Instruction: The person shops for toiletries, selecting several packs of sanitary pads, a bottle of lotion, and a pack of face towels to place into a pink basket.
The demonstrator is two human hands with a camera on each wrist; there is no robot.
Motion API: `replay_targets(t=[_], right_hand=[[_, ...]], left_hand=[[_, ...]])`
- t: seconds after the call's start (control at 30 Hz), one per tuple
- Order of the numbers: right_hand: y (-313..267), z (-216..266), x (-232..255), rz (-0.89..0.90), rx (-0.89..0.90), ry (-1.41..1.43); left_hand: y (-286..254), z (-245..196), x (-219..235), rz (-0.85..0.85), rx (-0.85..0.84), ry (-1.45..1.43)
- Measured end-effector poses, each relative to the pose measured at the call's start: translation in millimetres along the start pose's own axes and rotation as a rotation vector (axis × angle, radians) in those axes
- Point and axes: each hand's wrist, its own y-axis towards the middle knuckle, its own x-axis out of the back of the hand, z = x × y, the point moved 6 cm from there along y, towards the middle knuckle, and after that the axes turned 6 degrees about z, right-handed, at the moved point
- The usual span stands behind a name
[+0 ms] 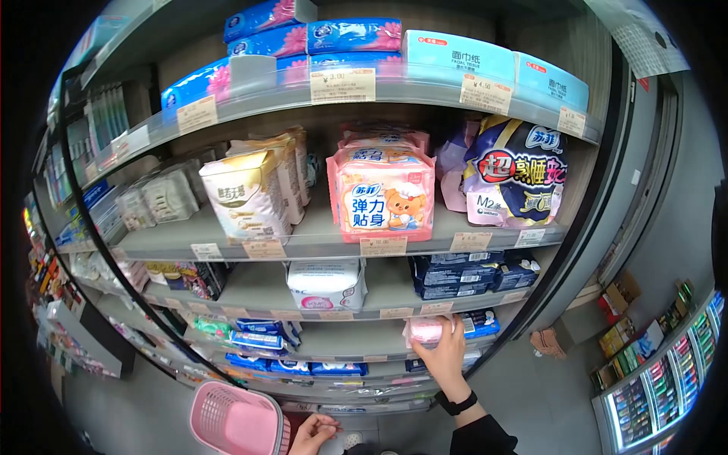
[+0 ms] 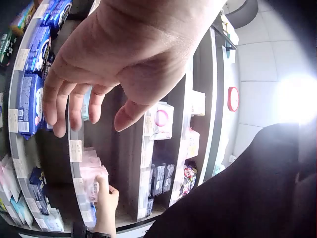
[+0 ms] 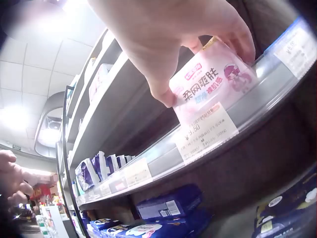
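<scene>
"Where's the pink pack (image 1: 426, 331)?"

"Five o'clock from the head view's centre, at the shelf's front edge. One right hand (image 1: 446, 353) grips it, thumb at one end, fingers at the other. One price label (image 3: 208, 131) sits just below it."

"And the left hand (image 1: 315, 432)?"

"Six o'clock, low down, holding nothing. Its fingers hang loosely bent, the thumb apart from them. The two hands are well apart."

"Anything else to count?"

"One pink basket (image 1: 199, 425) on the floor at seven o'clock, and three blue packs (image 1: 290, 367) in a row above it. Two facial tissue packs (image 1: 459, 57) at one o'clock."

"More pink ones behind?"

"The left wrist view shows others beside the gripped one, but I can't tell how many."
</scene>
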Motion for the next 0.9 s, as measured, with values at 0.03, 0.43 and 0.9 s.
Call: replay_targets(t=[0.03,0.43,0.9], right_hand=[[-1,0,-1,0.005,0.012,0.012],[-30,9,29,-0.107,0.08,0.175],[-223,101,-107,0.655,-0.199,0.73]], left_hand=[[-11,1,0,-0.015,-0.008,0.001],[-117,16,30,-0.388,0.09,-0.094],[-256,29,186,-0.66,-0.076,-0.152]])
